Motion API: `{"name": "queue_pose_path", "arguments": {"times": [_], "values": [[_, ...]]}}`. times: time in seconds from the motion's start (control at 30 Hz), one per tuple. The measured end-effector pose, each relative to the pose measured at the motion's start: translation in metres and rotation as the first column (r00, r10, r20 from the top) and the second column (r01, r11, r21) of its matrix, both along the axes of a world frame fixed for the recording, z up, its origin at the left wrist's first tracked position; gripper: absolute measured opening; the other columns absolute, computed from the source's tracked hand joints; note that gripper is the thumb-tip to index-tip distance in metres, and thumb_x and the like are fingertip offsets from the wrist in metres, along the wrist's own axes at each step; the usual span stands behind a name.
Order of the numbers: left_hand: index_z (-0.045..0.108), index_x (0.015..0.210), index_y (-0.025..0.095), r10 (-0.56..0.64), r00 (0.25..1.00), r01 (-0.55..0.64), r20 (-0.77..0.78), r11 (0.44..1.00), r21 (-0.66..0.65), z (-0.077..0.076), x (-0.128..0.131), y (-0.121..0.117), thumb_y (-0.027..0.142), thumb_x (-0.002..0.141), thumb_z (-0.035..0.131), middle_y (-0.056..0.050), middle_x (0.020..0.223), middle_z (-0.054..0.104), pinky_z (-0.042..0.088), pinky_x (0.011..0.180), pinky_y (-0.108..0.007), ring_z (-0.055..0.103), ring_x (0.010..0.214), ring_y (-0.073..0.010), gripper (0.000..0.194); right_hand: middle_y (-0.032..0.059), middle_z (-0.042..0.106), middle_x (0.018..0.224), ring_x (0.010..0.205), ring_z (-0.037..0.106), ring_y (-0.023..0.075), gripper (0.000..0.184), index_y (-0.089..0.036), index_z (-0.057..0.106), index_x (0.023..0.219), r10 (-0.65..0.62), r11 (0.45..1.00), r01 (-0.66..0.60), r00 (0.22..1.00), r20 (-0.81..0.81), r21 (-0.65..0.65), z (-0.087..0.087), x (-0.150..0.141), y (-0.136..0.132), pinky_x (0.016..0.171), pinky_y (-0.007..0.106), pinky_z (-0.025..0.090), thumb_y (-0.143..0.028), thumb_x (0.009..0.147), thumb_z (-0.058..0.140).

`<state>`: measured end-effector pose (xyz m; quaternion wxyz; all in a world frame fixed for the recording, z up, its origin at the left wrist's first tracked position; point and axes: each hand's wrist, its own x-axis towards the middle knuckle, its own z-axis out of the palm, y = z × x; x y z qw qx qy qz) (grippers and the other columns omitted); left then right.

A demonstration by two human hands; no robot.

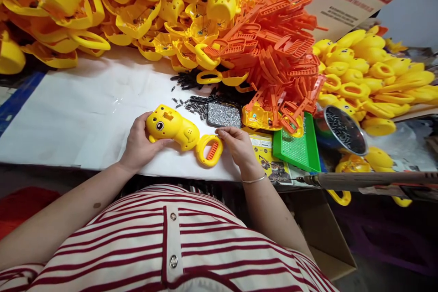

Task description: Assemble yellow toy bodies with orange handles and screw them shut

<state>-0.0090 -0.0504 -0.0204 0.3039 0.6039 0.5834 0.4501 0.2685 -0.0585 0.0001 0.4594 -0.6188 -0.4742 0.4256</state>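
My left hand (138,146) is wrapped round the head end of a yellow duck-like plastic toy (183,131). The toy lies tilted on its side, with an eye and several small holes facing up. At its right end is a yellow ring handle (199,157) with an orange ribbed piece inside. My right hand (237,143) is closed in a pinch right by the top of the handle; what the fingertips hold, if anything, is too small to make out. Behind it stands a black tray of small silvery screws (224,115).
Small black parts (198,105) lie behind the toy. Orange plastic pieces (273,50) and yellow shells (137,13) are heaped at the back. On the right are a green basket (312,146), a bowl of dark screws (345,130), a power screwdriver (359,181) and yellow toys (372,68).
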Motion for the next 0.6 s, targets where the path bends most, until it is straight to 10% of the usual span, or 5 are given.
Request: {"name": "queue_pose_path", "arguments": {"times": [0.2, 0.43, 0.6], "values": [[0.049, 0.124, 0.021, -0.007, 1.0, 0.007, 0.005, 1.0, 0.028, 0.0, 0.0, 0.0, 0.038, 0.053, 0.088, -0.01, 0.123, 0.061, 0.052, 0.098, -0.043, 0.062, 0.114, -0.0265, 0.083, 0.0058, 0.074, 0.083, 0.074, 0.065, 0.0189, 0.019, -0.021, 0.074, 0.079, 0.065, 0.995, -0.08, 0.97, 0.236, 0.057, 0.002, -0.006, -0.008, 0.071, 0.035, 0.052, -0.038, 0.078, 0.067], [0.047, 0.127, 0.021, -0.024, 1.0, 0.024, -0.015, 1.0, 0.006, 0.001, -0.001, -0.001, 0.04, 0.056, 0.087, -0.011, 0.125, 0.06, 0.052, 0.099, -0.043, 0.061, 0.115, -0.0271, 0.084, 0.0159, 0.072, 0.11, 0.097, 0.064, 0.0267, 0.031, -0.017, 0.071, 0.111, -0.023, 0.853, -0.429, 0.539, 0.842, 0.297, -0.01, -0.005, -0.034, 0.089, 0.046, 0.052, -0.028, 0.094, 0.047], [0.048, 0.126, 0.021, 0.003, 1.0, -0.003, -0.016, 1.0, 0.0, 0.001, 0.0, -0.001, 0.039, 0.054, 0.088, -0.011, 0.123, 0.061, 0.052, 0.098, -0.043, 0.062, 0.113, -0.027, 0.084, 0.0135, 0.067, 0.107, 0.099, 0.061, 0.0263, 0.036, -0.021, 0.067, 0.118, -0.243, 0.861, -0.244, 0.574, 0.782, 0.446, -0.006, 0.008, -0.009, 0.088, 0.045, 0.051, -0.033, 0.097, 0.04]]}}
